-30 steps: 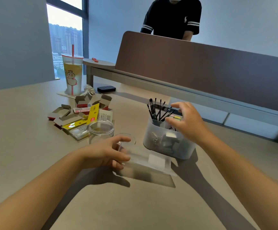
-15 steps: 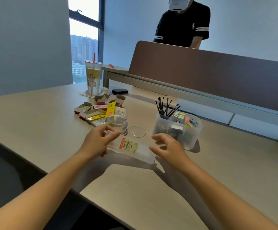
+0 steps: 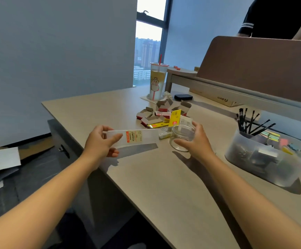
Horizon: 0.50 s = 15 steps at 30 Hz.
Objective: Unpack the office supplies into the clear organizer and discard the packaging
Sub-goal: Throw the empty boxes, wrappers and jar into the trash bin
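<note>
My left hand (image 3: 99,142) holds a long clear plastic package (image 3: 133,138) by its left end; my thumb lies on the front of it and my other fingers are curled behind. The package has a white label with an orange strip, and it stays above the table (image 3: 164,177), near the left edge, almost level. My right hand (image 3: 194,141) holds a small clear jar (image 3: 182,136) that stands on the table just right of the package; my fingers are curled round its far side and my thumb is on its near side. The jar is open at the top, and I cannot tell what is inside.

Far behind the jar lies a pile of opened small cardboard boxes (image 3: 164,114), red, white and yellow. At the right stands the clear organizer (image 3: 265,159), well apart from my hands. Black pens (image 3: 250,123) stand in its far compartment, and coloured sticky notes and clips lie in the other parts.

At the far side of the table stands a tall drink cup (image 3: 157,79) with a red straw, and a black small device (image 3: 183,97) lies near it. Another person in a black shirt (image 3: 279,17) stands behind the brown divider (image 3: 263,69).
</note>
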Motion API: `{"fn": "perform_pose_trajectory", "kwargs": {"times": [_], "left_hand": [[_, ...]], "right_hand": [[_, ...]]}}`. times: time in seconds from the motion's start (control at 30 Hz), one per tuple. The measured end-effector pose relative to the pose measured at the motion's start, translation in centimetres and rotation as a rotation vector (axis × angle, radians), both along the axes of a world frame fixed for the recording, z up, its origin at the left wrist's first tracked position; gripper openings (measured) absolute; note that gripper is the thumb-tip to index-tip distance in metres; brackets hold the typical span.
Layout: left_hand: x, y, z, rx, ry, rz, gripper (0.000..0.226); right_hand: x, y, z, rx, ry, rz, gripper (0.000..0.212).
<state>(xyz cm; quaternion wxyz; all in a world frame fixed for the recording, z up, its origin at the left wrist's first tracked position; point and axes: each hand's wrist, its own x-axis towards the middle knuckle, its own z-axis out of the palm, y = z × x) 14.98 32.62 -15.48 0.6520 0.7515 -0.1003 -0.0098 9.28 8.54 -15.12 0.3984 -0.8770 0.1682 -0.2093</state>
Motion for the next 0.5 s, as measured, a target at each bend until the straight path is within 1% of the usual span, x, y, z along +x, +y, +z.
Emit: {"fn": "perform_pose_trajectory", "kwargs": {"times": [0.17, 0.23, 0.33, 0.4, 0.5], "left_hand": [[0.6, 0.7, -0.3, -0.007, 0.06, -0.061, 0.025], [0.7, 0.9, -0.5, 0.013, 0.055, -0.087, 0.023], [0.6, 1.6, -0.3, 0.004, -0.022, -0.067, 0.012], [0.4, 2.7, -0.1, -0.043, -0.076, -0.03, 0.014], [-0.2, 5.7, 0.3, -0.108, -0.156, 0.06, 0.016]], "right_hand": [[0.5, 1.2, -0.1, -0.02, -0.082, -0.01, 0.085], [0.3, 1.8, -0.1, -0.038, -0.107, 0.012, 0.086], [0.3, 3.3, 0.2, -0.016, -0.143, 0.054, 0.086], [0.5, 4.8, 0.7, -0.004, -0.164, 0.085, 0.086], [1.3, 8.1, 1.5, -0.042, -0.195, 0.183, 0.083]]}}
